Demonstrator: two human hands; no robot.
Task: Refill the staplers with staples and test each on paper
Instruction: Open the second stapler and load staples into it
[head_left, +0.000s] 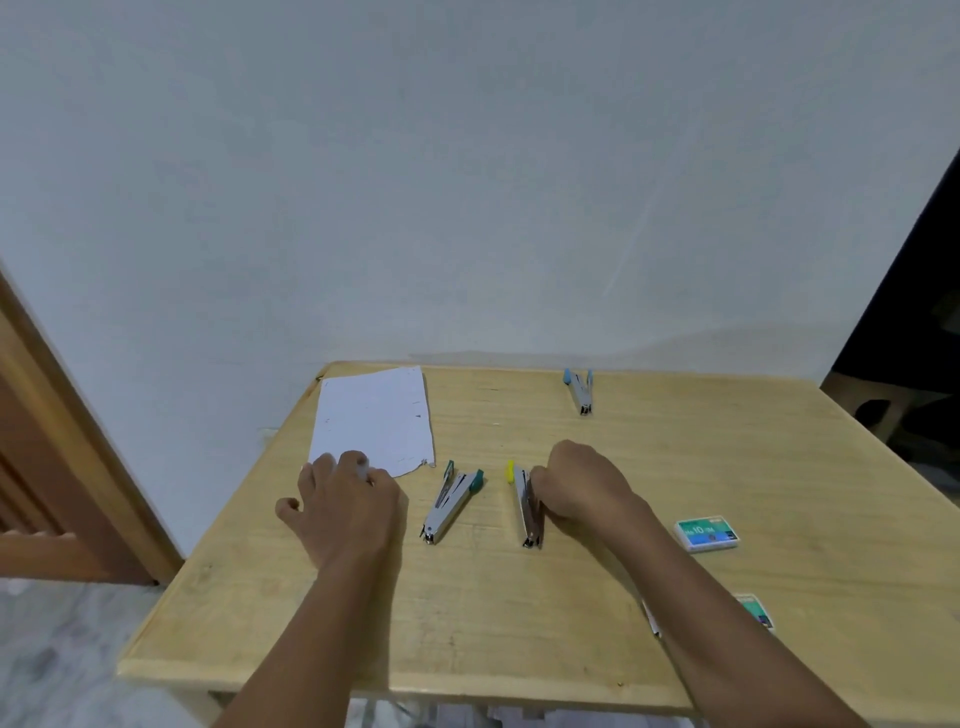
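Three metal staplers lie on the wooden table (467, 613). My right hand (576, 486) grips the yellow-tipped stapler (525, 506) from its right side, the stapler resting on the table. To its left lies the green-tipped stapler (451, 501), untouched, with its top lifted. Far back lies the blue-tipped stapler (580, 391). My left hand (345, 499) rests with its fingers on the near edge of the white paper sheet (376, 418) at the table's back left.
A teal staple box (706, 532) sits right of my right forearm. A second teal box (756, 610) lies nearer, partly hidden by that forearm. A wall runs behind the table, a wooden door frame (62, 415) stands at left.
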